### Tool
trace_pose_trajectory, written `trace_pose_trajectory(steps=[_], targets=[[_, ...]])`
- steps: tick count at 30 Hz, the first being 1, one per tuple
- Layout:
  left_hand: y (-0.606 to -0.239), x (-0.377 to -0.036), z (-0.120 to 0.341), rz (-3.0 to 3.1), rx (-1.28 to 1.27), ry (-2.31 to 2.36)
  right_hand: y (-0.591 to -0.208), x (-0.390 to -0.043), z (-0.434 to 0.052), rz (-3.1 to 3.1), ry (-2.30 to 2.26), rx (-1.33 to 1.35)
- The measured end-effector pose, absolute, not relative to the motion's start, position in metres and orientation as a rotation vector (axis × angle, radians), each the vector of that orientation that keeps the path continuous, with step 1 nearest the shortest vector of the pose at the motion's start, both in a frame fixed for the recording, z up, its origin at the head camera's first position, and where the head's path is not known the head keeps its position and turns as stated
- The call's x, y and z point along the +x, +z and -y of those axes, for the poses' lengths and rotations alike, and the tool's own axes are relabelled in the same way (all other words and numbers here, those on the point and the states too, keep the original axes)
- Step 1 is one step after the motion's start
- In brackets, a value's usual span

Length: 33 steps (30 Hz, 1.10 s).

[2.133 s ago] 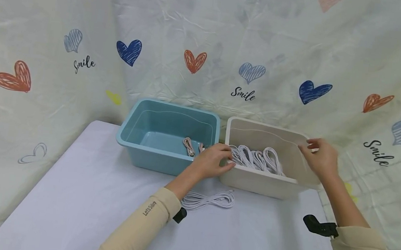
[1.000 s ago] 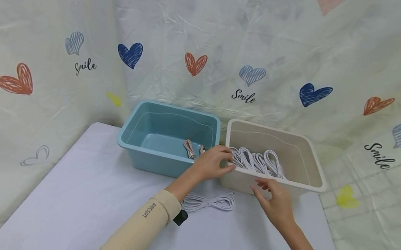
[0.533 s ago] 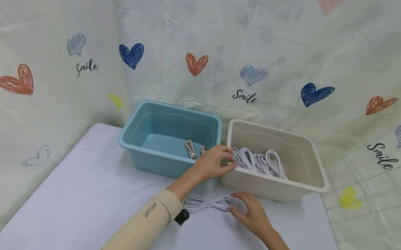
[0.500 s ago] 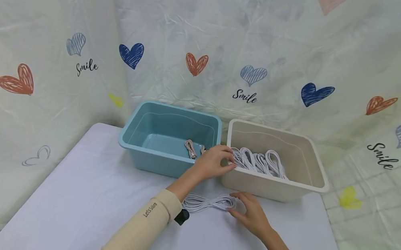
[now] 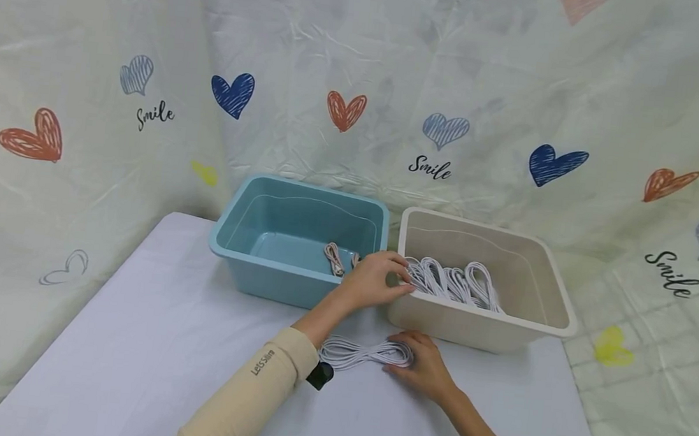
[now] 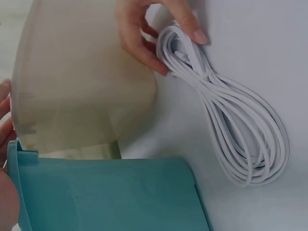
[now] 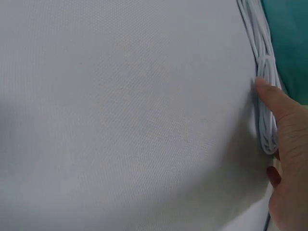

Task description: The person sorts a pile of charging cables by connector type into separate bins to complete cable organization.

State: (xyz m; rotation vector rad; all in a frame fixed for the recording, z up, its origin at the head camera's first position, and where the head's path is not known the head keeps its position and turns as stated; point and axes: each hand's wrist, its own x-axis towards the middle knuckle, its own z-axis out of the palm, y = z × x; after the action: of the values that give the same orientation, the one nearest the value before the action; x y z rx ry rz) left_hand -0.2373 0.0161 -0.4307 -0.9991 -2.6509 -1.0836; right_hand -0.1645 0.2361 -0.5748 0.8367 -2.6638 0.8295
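A coiled white cable (image 5: 349, 353), bound at its middle, lies on the white-covered table. My right hand (image 5: 426, 367) grips the coil's right end, thumb on the near side and fingers on the far side. In the right wrist view, the thumb (image 7: 274, 96) presses along the bundle. My left hand (image 5: 371, 280) holds the front left corner of the beige bin (image 5: 479, 318), fingers over the rim. Several white cable coils (image 5: 444, 280) sit in that bin, partly hidden by its front wall and my left hand.
Left of the beige bin stands a blue bin (image 5: 280, 281) with a small tan cable bundle (image 5: 333, 258) inside; another piece beside it is partly hidden. A curtain printed with hearts (image 5: 343, 111) hangs behind the bins. The white table (image 5: 122, 350) extends in front.
My right hand has moved from the beige bin's right rim down to the cable on the table, then closed round its right end. The left hand has stayed at the bin's corner.
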Motion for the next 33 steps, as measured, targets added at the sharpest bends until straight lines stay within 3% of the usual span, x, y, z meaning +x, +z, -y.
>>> trace_pose_trajectory(steps=[15, 33], targets=[[-0.428, -0.239, -0.014, 2.695, -0.961, -1.208, -0.559, -0.15, -0.24, 2.949, 0.815, 0.813], [-0.426, -0.239, -0.015, 2.69, -0.953, -1.235, -0.51, -0.107, -0.28, 2.778, 0.849, 0.939]])
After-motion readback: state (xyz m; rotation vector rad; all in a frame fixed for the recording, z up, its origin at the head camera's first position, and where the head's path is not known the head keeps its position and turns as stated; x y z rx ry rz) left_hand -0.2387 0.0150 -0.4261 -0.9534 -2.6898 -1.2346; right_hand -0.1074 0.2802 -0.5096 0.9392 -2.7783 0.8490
